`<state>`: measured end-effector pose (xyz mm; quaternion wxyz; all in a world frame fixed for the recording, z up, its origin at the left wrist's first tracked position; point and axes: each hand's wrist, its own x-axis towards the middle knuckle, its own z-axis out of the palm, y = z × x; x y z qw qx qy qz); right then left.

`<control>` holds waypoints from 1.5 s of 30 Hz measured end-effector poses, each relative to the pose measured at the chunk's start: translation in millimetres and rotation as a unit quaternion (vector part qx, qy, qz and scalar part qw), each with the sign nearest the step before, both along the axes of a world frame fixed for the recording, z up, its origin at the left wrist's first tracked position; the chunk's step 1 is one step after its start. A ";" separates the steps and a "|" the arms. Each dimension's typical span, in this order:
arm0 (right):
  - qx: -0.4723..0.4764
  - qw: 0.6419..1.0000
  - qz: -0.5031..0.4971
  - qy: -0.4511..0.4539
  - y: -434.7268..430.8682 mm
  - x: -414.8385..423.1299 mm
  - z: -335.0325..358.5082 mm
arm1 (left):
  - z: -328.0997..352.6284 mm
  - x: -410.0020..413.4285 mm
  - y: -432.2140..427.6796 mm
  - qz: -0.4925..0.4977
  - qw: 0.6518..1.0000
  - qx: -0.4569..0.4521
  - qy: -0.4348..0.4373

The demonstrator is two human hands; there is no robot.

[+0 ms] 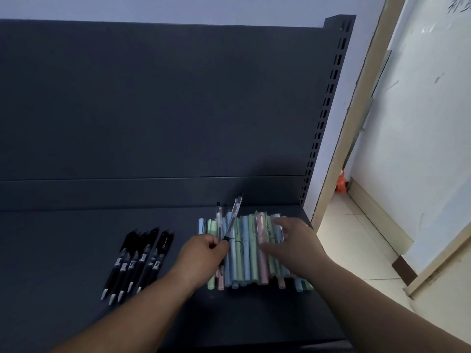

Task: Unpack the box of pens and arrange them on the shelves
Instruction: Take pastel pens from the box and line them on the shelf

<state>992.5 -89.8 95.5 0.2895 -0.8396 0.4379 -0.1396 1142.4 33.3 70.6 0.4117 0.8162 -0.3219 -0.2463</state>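
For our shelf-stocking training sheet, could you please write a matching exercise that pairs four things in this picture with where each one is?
Things:
1. black pens
2. pastel pens
3. clear pens
4. right hand

Places:
A. gripped in the left hand, tips pointing up and away
B. resting on the right part of the pastel pile
C. lying in a row on the left of the shelf
D. heaped near the right end of the shelf

Pairs: 1-C, 2-D, 3-A, 4-B

No legible text or labels
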 end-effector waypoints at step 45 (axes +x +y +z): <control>0.320 0.939 0.115 -0.057 339.1 443.3 -30.7 | -9.5 407.9 384.7 0.115 0.973 0.174 -0.099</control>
